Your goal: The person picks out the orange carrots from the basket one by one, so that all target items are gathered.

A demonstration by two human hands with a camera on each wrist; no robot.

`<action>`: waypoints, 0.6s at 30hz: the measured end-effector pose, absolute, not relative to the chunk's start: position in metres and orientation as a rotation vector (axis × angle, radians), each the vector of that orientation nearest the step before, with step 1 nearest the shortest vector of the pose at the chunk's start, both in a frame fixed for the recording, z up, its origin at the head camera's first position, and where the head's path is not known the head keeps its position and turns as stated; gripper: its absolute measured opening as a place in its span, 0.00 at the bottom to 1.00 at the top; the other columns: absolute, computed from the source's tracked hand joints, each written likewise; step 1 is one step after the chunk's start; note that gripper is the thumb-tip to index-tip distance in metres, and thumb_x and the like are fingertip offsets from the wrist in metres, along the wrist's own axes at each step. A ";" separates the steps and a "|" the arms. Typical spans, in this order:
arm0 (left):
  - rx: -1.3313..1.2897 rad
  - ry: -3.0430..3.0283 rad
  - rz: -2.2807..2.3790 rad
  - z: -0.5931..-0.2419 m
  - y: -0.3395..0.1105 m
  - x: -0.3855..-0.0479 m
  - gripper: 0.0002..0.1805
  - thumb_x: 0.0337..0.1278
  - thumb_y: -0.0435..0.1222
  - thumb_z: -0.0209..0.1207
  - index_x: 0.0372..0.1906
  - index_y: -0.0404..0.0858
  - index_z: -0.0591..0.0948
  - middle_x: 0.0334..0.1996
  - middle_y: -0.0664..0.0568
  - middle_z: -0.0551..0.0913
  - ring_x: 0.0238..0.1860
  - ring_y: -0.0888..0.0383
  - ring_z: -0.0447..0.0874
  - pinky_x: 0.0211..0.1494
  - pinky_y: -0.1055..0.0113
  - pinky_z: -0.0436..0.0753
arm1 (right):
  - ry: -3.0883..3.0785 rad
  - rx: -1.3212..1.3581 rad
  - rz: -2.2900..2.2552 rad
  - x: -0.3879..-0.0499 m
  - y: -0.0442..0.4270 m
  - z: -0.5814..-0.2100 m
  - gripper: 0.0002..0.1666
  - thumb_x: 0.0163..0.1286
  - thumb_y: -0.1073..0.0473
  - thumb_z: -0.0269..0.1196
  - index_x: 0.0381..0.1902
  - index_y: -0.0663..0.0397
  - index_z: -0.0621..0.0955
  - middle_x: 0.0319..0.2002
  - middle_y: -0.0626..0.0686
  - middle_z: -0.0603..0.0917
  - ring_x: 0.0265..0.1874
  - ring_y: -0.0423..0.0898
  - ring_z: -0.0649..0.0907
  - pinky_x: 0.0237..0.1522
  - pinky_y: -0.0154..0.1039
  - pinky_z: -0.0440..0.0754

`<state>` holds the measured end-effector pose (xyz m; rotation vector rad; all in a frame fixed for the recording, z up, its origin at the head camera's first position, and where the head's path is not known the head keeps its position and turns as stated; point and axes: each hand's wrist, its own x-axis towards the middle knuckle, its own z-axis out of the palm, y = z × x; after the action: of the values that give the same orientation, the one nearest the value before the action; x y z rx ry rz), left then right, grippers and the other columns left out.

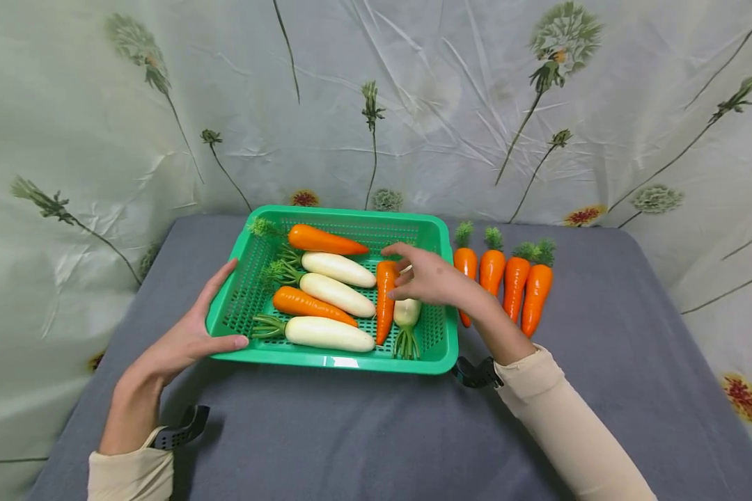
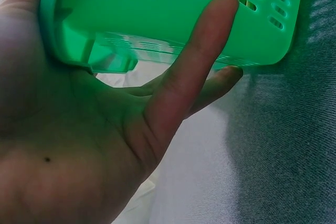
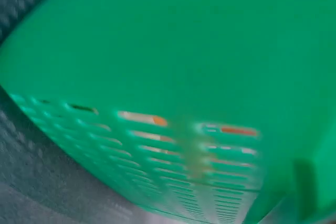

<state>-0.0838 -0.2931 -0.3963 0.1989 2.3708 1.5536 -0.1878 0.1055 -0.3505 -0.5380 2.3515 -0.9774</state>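
Note:
Against the left end of the green basket [image 1: 332, 362] lies my left hand [image 1: 184, 341], thumb over the near rim corner and fingers along the outer wall; the left wrist view shows straight fingers [image 2: 191, 61] on the basket wall [image 2: 142, 9]. My right hand [image 1: 429, 277] is over the basket's right part, fingers parted and slightly bent, beside an upright-lying carrot [image 1: 385, 303] and above a white radish [image 1: 407, 313] that it partly hides. Whether it touches either cannot be told. Three white radishes [image 1: 329, 334] and two carrots [image 1: 326, 240] lie crosswise further left. The right wrist view shows only basket wall [image 3: 157, 40].
Several carrots [image 1: 491, 271] with green tops lie side by side on the grey tabletop [image 1: 326, 431], just right of the basket. My right forearm crosses near their lower ends. A flowered cloth [image 1: 439, 104] hangs behind the table.

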 end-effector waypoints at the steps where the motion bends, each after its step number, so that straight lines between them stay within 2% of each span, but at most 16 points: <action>1: 0.197 2.372 1.552 -0.397 -0.293 -0.084 0.64 0.59 0.31 0.69 0.83 0.71 0.39 0.85 0.45 0.35 0.69 0.53 0.57 0.56 0.78 0.69 | 2.351 -0.533 -0.946 -0.189 0.104 -0.351 0.47 0.69 0.61 0.71 0.80 0.50 0.63 0.67 0.64 0.77 0.61 0.57 0.84 0.54 0.48 0.85; 10: 0.173 2.389 1.525 -0.395 -0.292 -0.083 0.64 0.58 0.32 0.70 0.83 0.72 0.39 0.85 0.47 0.36 0.71 0.51 0.55 0.56 0.78 0.66 | 2.333 -0.600 -0.822 -0.196 0.099 -0.357 0.45 0.69 0.62 0.71 0.79 0.52 0.65 0.57 0.62 0.84 0.53 0.52 0.86 0.47 0.41 0.84; 13: 0.173 2.384 1.534 -0.396 -0.292 -0.083 0.64 0.58 0.32 0.70 0.83 0.72 0.39 0.85 0.46 0.37 0.70 0.53 0.57 0.56 0.78 0.67 | 2.339 -0.630 -0.799 -0.197 0.098 -0.359 0.43 0.69 0.61 0.72 0.78 0.51 0.67 0.55 0.60 0.85 0.48 0.50 0.87 0.45 0.40 0.82; 16: 0.193 2.378 1.558 -0.397 -0.293 -0.083 0.64 0.58 0.31 0.69 0.83 0.70 0.39 0.84 0.44 0.39 0.66 0.57 0.61 0.55 0.78 0.70 | 2.340 -0.653 -0.770 -0.198 0.094 -0.362 0.41 0.68 0.59 0.72 0.76 0.51 0.70 0.55 0.59 0.84 0.43 0.49 0.85 0.44 0.41 0.81; 18: 0.207 2.375 1.570 -0.397 -0.293 -0.083 0.64 0.58 0.30 0.69 0.84 0.69 0.39 0.84 0.43 0.40 0.64 0.59 0.63 0.54 0.79 0.71 | 2.330 -0.670 -0.742 -0.199 0.091 -0.364 0.41 0.68 0.58 0.72 0.76 0.50 0.71 0.59 0.58 0.83 0.43 0.48 0.83 0.47 0.42 0.79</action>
<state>-0.0831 -0.2934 -0.3971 0.2065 2.3751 1.5705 -0.1985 0.0913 -0.3644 -0.6696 2.3305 -0.7425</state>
